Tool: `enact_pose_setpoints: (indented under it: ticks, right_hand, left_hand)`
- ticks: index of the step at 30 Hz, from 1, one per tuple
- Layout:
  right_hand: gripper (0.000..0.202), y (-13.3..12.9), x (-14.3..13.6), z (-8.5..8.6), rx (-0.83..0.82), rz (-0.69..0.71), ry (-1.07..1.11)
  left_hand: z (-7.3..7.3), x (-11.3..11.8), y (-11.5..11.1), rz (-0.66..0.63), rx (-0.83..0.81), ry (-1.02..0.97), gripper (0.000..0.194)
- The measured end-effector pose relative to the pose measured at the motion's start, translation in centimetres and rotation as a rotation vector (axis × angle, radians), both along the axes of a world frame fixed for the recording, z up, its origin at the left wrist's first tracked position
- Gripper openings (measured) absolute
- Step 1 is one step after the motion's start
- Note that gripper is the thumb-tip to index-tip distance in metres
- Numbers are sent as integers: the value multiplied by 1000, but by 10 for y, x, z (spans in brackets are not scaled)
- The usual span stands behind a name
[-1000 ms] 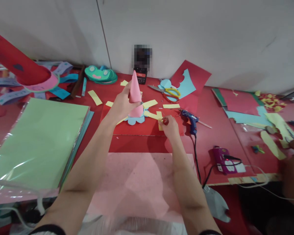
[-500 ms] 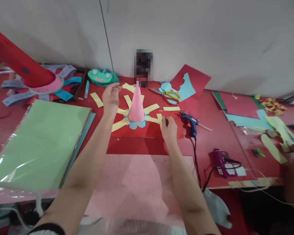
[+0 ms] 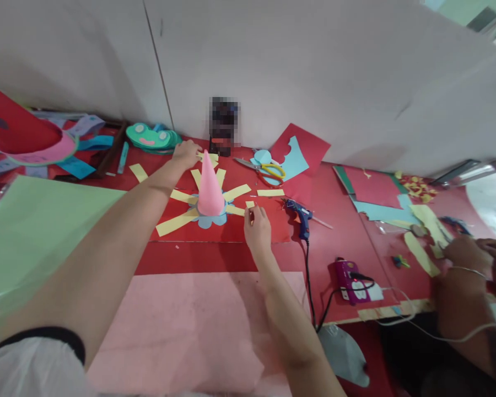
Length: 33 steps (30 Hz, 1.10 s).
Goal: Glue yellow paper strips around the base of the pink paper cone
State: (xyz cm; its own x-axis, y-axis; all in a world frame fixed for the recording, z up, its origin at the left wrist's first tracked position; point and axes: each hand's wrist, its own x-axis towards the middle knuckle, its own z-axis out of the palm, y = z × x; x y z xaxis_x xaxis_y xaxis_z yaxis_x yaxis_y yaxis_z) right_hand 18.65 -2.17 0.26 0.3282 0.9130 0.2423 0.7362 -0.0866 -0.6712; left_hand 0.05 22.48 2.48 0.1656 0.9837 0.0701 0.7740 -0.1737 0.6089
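Note:
A pink paper cone [image 3: 210, 190] stands upright on a blue scalloped paper base [image 3: 211, 220]. Several yellow paper strips [image 3: 177, 221] spread outward around its foot. Behind the cone, my left hand [image 3: 186, 154] stretches to loose yellow strips [image 3: 210, 158], its fingers extended with the tips at their edge. To the cone's right, my right hand [image 3: 258, 227] is closed, with thumb and finger pinching the end of a yellow paper strip [image 3: 250, 204]. A single yellow strip [image 3: 270, 193] lies beyond this hand. Red card [image 3: 275, 223] is under the craft.
Yellow-and-orange-handled scissors [image 3: 268, 171] lie behind. A blue glue gun [image 3: 301, 216] with a cord sits right, above a purple power box [image 3: 351, 281]. Green sheets [image 3: 45, 237] lie left, near green frog cutouts [image 3: 152, 138]. Another person's hands [image 3: 467, 259] work at far right.
My left hand has reached farther forward, to the loose strips behind the cone. My right hand stays at the strip beside the cone. The view has shifted to the right.

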Motion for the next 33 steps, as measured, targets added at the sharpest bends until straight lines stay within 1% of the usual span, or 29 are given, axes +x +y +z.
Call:
enact_pose_setpoints:
  ticks: [2,3,8,12,15,18,20,22,24,25,27,28,29,30,31,32,33]
  right_hand:
    - [22,0,0,0,-10,4,2]
    - [21,0,-1,0,-10,7,3]
    - [21,0,0,-2,-11,23,5]
    - [20,0,-1,-4,-13,13,4]
    - [20,0,-2,-5,-9,31,17]
    - [21,0,-2,-5,6,40,32]
    - [21,0,-1,-3,21,25,42]
    - [22,-1,1,0,31,15,63]
    - [23,-1,2,3,35,19,109]
    - [23,-1,3,4,36,20,142]
    - [25,-2,2,7,40,9,218]
    - [26,-2,2,9,45,-3,256]
    - [29,-3,1,10,53,-14,293]
    - [30,-3,0,12,66,-19,326]
    - [32,-4,-1,14,84,-18,358]
    - [33,-5,-3,16,99,-10,388]
    - [34,-6,-4,19,106,6,422]
  left_hand:
    - [1,-5,2,-3,-28,20,13]
    - [1,-7,3,0,-40,27,12]
    - [6,-11,2,48,-78,30,24]
    - [6,-10,-3,102,-76,-15,25]
    - [6,-10,-8,143,-59,-65,25]
    - [9,-10,-18,216,-11,-109,21]
    - [13,-11,-30,307,51,-203,17]
    - [21,-14,-46,442,159,-451,18]
    - [33,-20,-69,492,233,-502,23]
    - [39,-23,-83,522,345,-574,23]
    - [50,-28,-116,589,491,-613,24]
    - [53,-29,-134,617,668,-658,27]
    - [55,-28,-154,618,820,-680,31]
    - [54,-27,-174,580,902,-687,35]
    - [50,-24,-193,505,893,-696,36]
    - [44,-20,-212,448,843,-709,36]
    - [37,-15,-227,367,755,-687,35]
